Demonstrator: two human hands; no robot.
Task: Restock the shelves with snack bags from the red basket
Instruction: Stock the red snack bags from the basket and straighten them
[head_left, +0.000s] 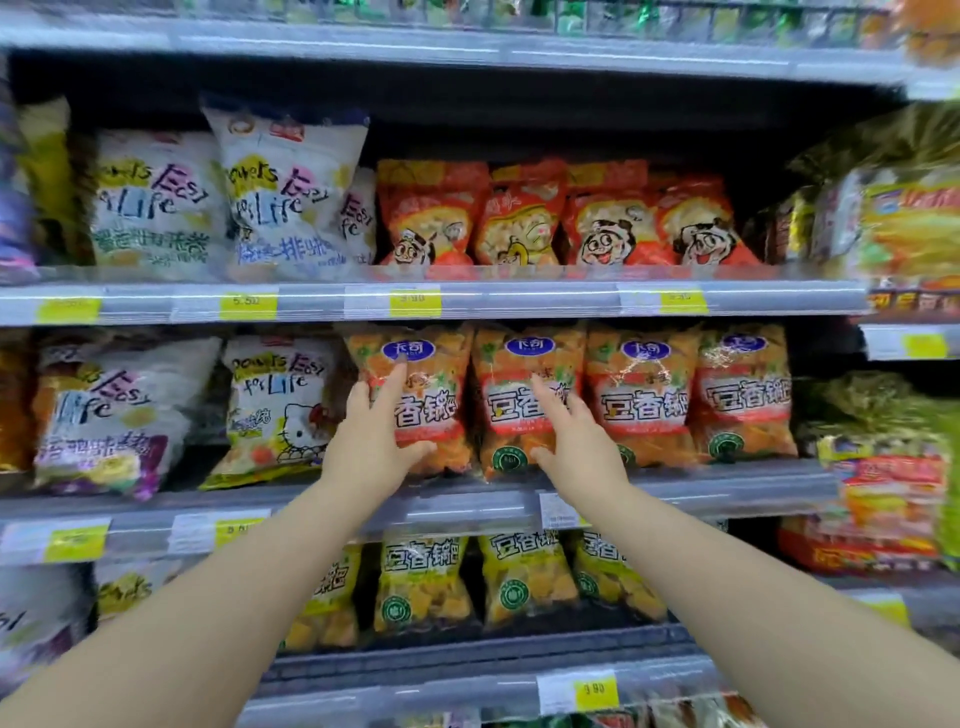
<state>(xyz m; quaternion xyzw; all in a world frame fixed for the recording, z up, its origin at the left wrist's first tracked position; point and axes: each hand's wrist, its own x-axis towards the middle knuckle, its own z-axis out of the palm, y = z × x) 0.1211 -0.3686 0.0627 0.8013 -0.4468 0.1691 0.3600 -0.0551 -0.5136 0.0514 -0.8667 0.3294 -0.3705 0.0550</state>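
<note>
Four orange snack bags line the shelf; left hand and right hand, flat-fingered, each press one.

Left grip, right grip: bare hands; forearms bare right to lower frame edge.

A single wide-angle view from the person's head faces the shelves squarely. It stands close, with the left hand and right hand touching the stock.
</note>
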